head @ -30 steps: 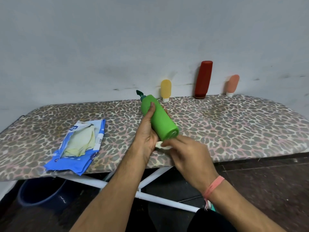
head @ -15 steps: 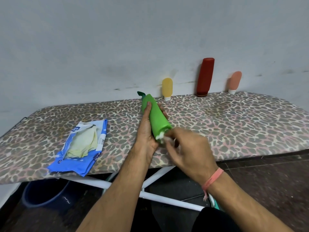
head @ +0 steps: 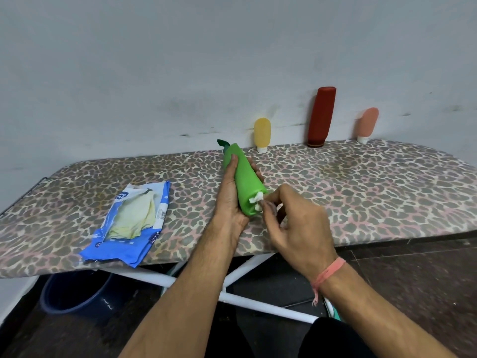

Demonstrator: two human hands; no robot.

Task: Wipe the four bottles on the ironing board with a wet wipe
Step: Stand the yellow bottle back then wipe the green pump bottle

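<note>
Green bottle (head: 244,182) lies tilted above the ironing board (head: 361,187), gripped by the left hand (head: 229,200); the right hand (head: 296,226) pinches a white wipe (head: 256,200) against its base.

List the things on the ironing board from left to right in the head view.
Blue wipe packet → green bottle, held in the left hand → yellow bottle → dark red bottle → peach bottle.
</note>
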